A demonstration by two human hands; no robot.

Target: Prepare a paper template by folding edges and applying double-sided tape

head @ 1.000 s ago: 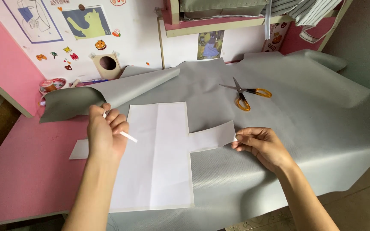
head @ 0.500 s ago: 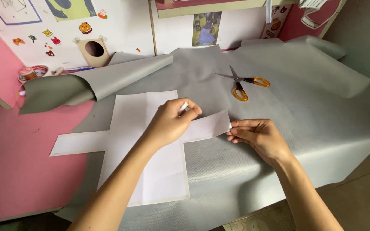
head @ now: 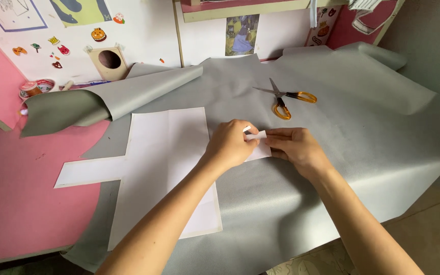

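You are at a pink table (head: 21,203) set against a white wall (head: 143,30) dotted with small stickers and drawings, and a large sheet of grey material (head: 342,153) is spread over most of the tabletop, its far left corner curled back over itself in a loose roll (head: 103,99). On the grey sheet lies a white paper pattern (head: 164,168), a tall rectangle with a narrow arm reaching left onto the bare pink surface and another arm reaching right. Your hands meet on that right arm. Your left hand (head: 230,145) is curled, knuckles up, resting on the paper, with a small white stick, perhaps chalk or a pencil (head: 247,129), poking out between its fingers near the thumb; the tip's contact with the paper is hidden. Your right hand (head: 294,147) lies flat just beside it, fingers extended and pressing the outer end of the paper arm down against the grey sheet; it grips nothing. The two hands are touching or nearly so. Beyond them, well apart from your fingers, orange-handled scissors (head: 283,99) lie on the grey sheet with blades slightly parted, pointing left. At the wall behind the roll you have a small wooden box with a round hole (head: 109,61), and a round tape-like object (head: 34,89) sits at the far left edge.
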